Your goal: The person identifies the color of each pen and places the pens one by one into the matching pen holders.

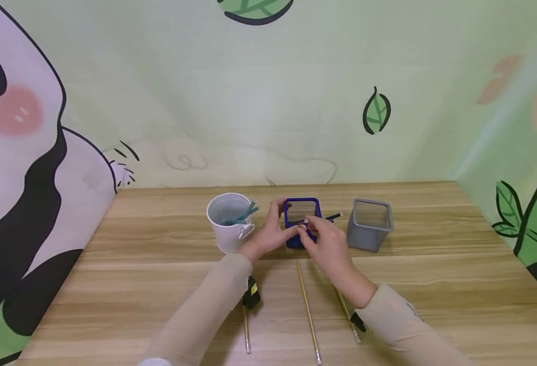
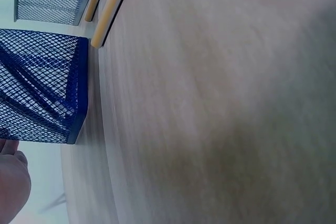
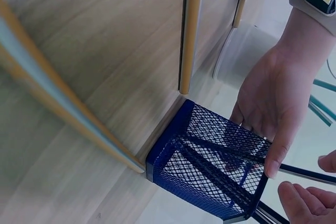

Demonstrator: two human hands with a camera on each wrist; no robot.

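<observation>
A blue mesh pen holder stands upright on the table, with several dark pencils leaning inside it. My left hand holds the holder from its left side, thumb at the near rim in the right wrist view and fingers behind the mesh. At the rim, my right hand has its thumb and index finger around the upper end of one dark pencil, whose lower part is inside the holder. Other dark pencil ends stick out over the holder's right side.
To the left stands a white bucket with several teal pencils in it. A grey mesh holder stands to the right. Three yellow striped pencils lie in front: a left one, a middle one and a right one, partly under the forearm.
</observation>
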